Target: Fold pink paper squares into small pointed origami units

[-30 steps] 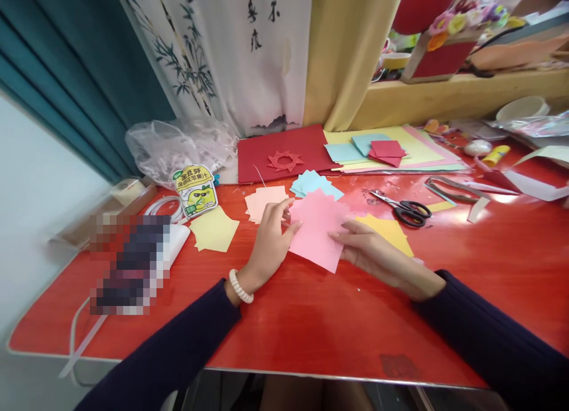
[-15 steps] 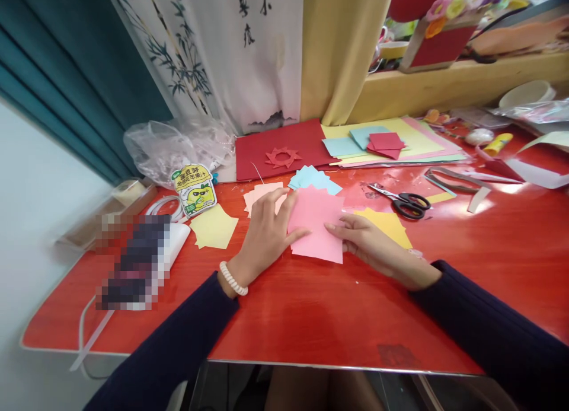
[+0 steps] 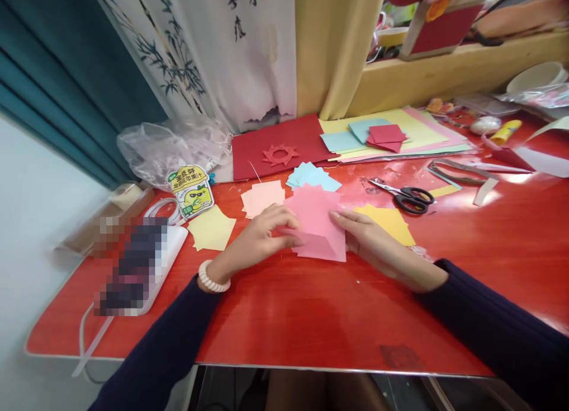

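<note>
A fanned stack of pink paper squares (image 3: 317, 212) is between my hands, above the red table. My left hand (image 3: 269, 233) pinches the lower left corner of the top sheet, which is lifted and bent away from the others. On the right edge of the stack, my right hand (image 3: 371, 242) grips it with the thumb on top and the fingers underneath, partly hidden. Just behind lie light blue paper squares (image 3: 313, 177) and peach paper squares (image 3: 263, 198). Orange-yellow paper squares (image 3: 386, 224) are partly covered by my right hand.
Black-handled scissors (image 3: 406, 197) lie to the right. Pale yellow squares (image 3: 212, 228), a juice pouch (image 3: 192, 191) and a blurred-out device (image 3: 133, 265) are on the left. At the back, a folded paper ring (image 3: 280, 155) rests on red card (image 3: 249, 156), beside stacked coloured sheets (image 3: 427, 132).
My left hand has gone from lying over the stack's left edge to pinching and lifting the top sheet's corner. My right hand keeps its grip on the stack.
</note>
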`<state>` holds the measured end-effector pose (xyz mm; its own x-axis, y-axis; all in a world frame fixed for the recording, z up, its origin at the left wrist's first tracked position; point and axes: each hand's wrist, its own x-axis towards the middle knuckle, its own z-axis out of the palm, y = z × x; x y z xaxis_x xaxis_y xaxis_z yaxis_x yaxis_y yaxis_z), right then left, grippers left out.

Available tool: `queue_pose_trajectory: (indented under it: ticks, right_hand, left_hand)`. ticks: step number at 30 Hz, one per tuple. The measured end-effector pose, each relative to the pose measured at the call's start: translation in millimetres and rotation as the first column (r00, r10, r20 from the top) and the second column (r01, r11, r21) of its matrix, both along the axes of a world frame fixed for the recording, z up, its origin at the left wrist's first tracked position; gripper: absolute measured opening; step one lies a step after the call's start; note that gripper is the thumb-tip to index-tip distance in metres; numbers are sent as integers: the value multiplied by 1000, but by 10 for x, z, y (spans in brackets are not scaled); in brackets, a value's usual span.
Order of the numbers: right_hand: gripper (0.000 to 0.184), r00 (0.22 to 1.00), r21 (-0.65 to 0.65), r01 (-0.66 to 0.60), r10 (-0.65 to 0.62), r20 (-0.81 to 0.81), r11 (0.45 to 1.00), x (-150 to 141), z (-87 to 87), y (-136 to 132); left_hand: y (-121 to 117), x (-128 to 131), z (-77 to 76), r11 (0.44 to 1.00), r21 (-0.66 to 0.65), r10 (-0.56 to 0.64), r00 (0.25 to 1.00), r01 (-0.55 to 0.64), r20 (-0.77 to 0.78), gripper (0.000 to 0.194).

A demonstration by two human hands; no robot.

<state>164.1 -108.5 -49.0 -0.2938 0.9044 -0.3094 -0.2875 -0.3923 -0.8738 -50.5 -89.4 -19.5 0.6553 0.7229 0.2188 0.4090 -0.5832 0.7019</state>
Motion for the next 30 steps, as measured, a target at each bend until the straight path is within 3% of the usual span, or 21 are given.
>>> queue_pose_trajectory:
  ticks: [2,9,13,17,19,25,27,30]
  right_hand:
    - [20,1000,3,-16,16,-17,1000,-5,-3,-7]
    - [14,989,-42,-50,44,-141,998,-27,17,-50]
    - [20,997,-21,-57,55,-62,998,-44,9,-65]
    - [31,982,11,-70,67,176,997,-43,-19,-58]
    - [31,973,45,-72,60,222,996,-36,-13,-51]
    - [19,974,94,-81,59,217,992,-40,57,-47]
    - [19,980,85,-98,82,182,992,-49,63,-52]
    - [22,991,70,-86,78,112,994,-49,51,-55]
  left_hand:
    - [-14,6,-24,997,76,-18,1000,19,-6,11]
    - [-84,121,-245,945,318,124,981,-71,-147,17]
    - [-127,156,-282,964,265,81,982,-34,-170,30]
    - [-154,171,-189,968,208,-96,973,141,-212,8]
    - [-140,155,-120,962,215,-123,971,167,-204,13]
    - [-17,20,-80,919,384,144,984,-94,-103,9]
    - [7,-8,-133,891,447,167,972,-77,-165,11]
    - [5,-5,-219,803,595,214,947,-31,-239,14]
